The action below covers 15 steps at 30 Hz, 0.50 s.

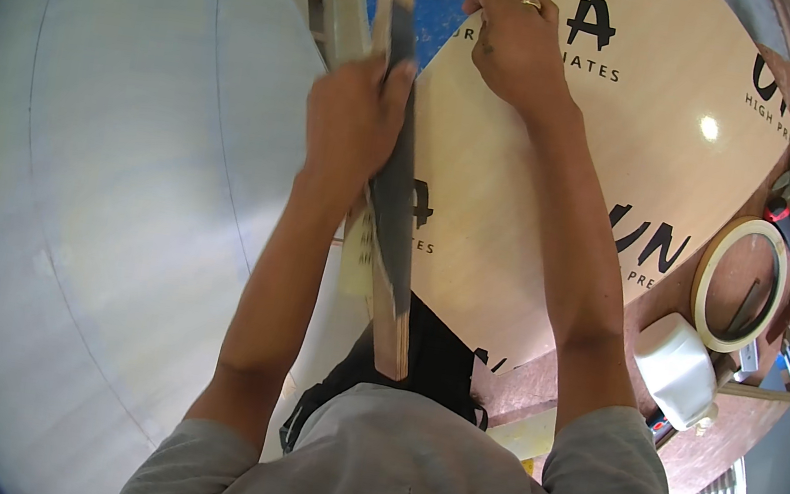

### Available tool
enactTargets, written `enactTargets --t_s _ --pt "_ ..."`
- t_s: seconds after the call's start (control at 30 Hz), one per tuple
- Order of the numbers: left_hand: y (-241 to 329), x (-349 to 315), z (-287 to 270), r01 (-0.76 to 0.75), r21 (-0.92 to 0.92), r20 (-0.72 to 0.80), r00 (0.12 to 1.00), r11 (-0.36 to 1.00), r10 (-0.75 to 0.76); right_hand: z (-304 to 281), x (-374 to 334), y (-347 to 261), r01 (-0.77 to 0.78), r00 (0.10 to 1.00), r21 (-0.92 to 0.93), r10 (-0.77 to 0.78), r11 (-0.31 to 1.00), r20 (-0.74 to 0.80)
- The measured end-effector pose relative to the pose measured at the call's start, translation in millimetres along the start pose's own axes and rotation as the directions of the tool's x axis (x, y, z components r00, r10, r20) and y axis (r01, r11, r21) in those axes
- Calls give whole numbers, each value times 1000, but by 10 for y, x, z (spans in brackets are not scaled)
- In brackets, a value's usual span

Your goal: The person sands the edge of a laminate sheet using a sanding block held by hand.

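Our left hand (354,118) clamps its grip round the strip (398,217), centre, running near to far, likely to steady it; over the sheet (495,221) at right, we cannot tell whether our right hand's (521,51) grip is closed.

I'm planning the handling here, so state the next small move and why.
Probably bring the right hand across to steady the long, narrow wooden strip with a dark-grey face: only the left hand grips it, while the right, over the glossy tan printed sheet, appears empty.
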<state>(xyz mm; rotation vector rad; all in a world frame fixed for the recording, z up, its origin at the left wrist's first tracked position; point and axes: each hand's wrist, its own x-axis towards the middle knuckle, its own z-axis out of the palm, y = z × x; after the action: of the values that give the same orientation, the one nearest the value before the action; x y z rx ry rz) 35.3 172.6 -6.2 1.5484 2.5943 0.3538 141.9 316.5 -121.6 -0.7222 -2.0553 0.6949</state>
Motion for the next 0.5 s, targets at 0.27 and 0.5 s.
enactTargets --t_s 0.27,0.5 --pt "-19 -13 392 31 135 26 999 990 -35 81 -13 -49 -26 999 22 26 999 29" --pt "-8 -12 104 7 43 38 999 999 -9 13 13 -53 -28 1000 37 28 999 8"
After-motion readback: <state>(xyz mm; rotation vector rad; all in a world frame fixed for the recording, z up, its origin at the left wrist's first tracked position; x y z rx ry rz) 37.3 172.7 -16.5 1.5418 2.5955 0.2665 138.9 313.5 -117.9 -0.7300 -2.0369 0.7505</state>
